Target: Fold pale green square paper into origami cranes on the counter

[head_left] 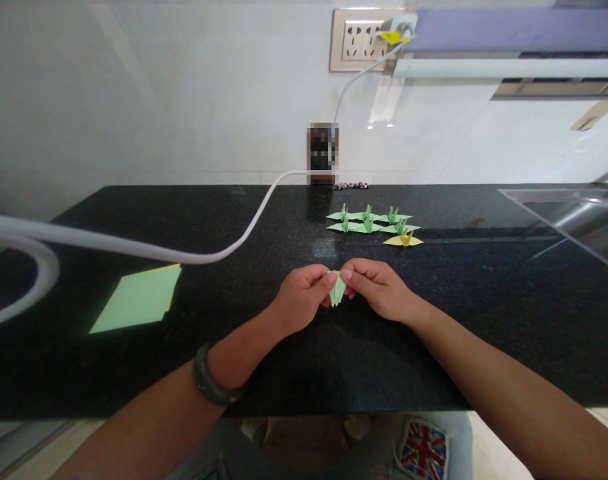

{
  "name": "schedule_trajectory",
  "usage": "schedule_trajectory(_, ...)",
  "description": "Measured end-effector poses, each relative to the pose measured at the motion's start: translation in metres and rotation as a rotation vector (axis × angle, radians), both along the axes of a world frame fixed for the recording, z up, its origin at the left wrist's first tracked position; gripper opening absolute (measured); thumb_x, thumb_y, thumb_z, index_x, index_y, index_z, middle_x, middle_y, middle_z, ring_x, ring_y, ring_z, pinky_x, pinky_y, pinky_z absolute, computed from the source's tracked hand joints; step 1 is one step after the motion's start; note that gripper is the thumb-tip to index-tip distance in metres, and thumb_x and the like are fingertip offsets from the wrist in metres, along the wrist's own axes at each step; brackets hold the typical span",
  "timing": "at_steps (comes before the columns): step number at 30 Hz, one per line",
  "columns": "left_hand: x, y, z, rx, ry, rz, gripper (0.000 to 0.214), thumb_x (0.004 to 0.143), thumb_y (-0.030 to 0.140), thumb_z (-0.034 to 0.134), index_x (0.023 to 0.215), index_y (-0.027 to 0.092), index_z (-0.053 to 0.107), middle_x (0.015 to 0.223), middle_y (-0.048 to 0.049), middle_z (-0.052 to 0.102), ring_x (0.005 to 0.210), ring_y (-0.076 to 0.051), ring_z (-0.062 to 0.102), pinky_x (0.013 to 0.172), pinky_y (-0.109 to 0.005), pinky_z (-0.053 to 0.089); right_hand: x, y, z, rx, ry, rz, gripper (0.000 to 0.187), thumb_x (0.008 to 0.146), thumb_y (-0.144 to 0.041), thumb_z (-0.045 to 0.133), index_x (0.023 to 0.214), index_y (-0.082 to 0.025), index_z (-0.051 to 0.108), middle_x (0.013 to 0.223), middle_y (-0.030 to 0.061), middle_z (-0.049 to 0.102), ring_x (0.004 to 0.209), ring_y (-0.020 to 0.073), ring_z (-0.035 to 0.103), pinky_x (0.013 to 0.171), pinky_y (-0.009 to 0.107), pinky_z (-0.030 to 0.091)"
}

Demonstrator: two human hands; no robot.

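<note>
A small piece of folded light green paper (337, 292) is pinched between both my hands, above the black countertop. My left hand (304, 293) grips its left edge between thumb and fingers. On the right edge, the thumb and fingers of my right hand (377, 287) close in the same way. The paper narrows to points at its lower end, and my fingers hide part of its upper end. Just beyond my hands stand several green paper cranes (368, 225) in two rows, with one yellow paper crane (404, 240) in front at the right.
A stack of green and yellow paper sheets (137, 300) lies on the black countertop (224, 373) at left. A white cable (204, 257) arches across the left side. A phone-like upright object (323, 153), blurred out, leans on the wall. At right is a sink edge (559, 230).
</note>
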State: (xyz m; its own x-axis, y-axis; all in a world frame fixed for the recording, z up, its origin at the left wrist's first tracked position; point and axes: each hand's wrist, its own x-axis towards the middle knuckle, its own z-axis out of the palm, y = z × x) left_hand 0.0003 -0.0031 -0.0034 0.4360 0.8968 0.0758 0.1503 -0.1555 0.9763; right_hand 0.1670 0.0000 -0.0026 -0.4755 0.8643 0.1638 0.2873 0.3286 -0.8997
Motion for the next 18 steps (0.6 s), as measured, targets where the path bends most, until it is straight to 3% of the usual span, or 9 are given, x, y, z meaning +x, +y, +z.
schedule_trajectory(10, 0.0001, -0.001, 0.004, -0.055, -0.063, 0.051, 0.03, 0.079, 0.036, 0.043, 0.062, 0.013, 0.053, 0.054, 0.0011, 0.051, 0.051, -0.008, 0.046, 0.051, -0.021, 0.038, -0.0021, 0.0024, -0.0007, -0.076, 0.106, -0.003, 0.029, 0.084, -0.036, 0.039, 0.068, -0.014, 0.05, 0.06, 0.0, 0.05, 0.055, 0.0091, 0.048, 0.055, 0.023, 0.04)
schedule_trajectory(18, 0.001, 0.001, -0.0009, -0.142, -0.203, 0.114, 0.018, 0.076, 0.032, 0.05, 0.075, 0.014, 0.052, 0.06, 0.0022, 0.053, 0.055, -0.008, 0.049, 0.054, -0.021, 0.04, -0.0011, 0.0014, -0.0006, -0.117, 0.143, 0.023, 0.028, 0.083, -0.035, 0.041, 0.068, -0.014, 0.05, 0.06, -0.0005, 0.05, 0.054, 0.0087, 0.047, 0.054, 0.022, 0.039)
